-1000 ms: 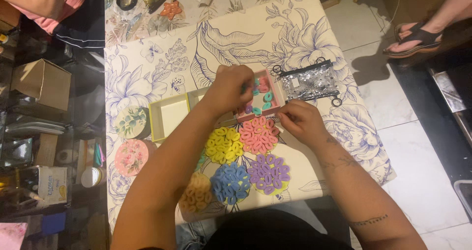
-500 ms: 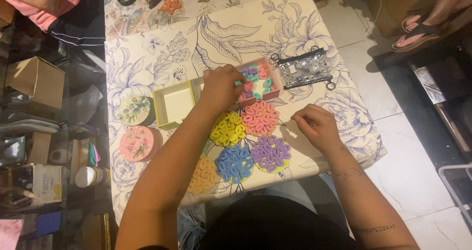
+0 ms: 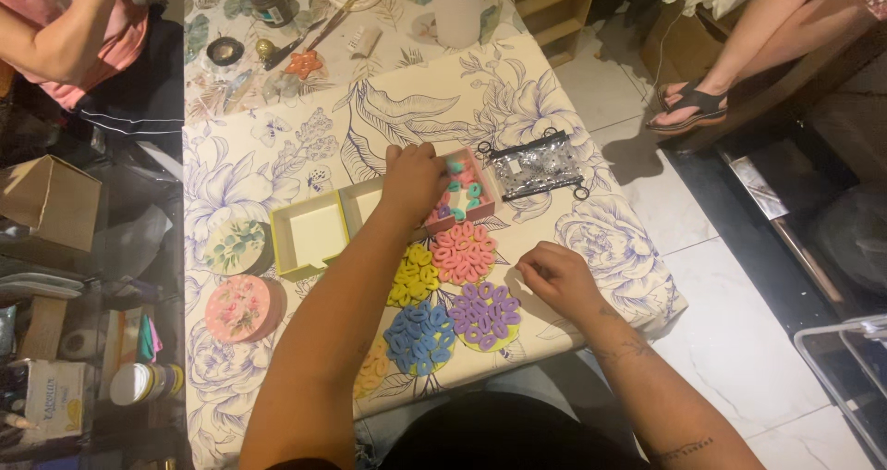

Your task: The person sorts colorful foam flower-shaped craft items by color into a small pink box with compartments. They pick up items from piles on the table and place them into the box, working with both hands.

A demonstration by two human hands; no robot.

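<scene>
Drifting toward 5 o'clock, right hand (image 3: 557, 279) is curling empty fingers while left hand (image 3: 413, 183), fingers hidden, is reaching into the tray (image 3: 465, 191).

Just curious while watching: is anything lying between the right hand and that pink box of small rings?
Yes. The pink ring flower lies on the cloth between the right hand and the pink box. The left hand already rests on that box.

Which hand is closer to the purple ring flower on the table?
The right hand. It rests on the cloth just beside the purple ring flower, on its right. The left hand is farther up the table, reaching into the pink box of small rings.
</scene>
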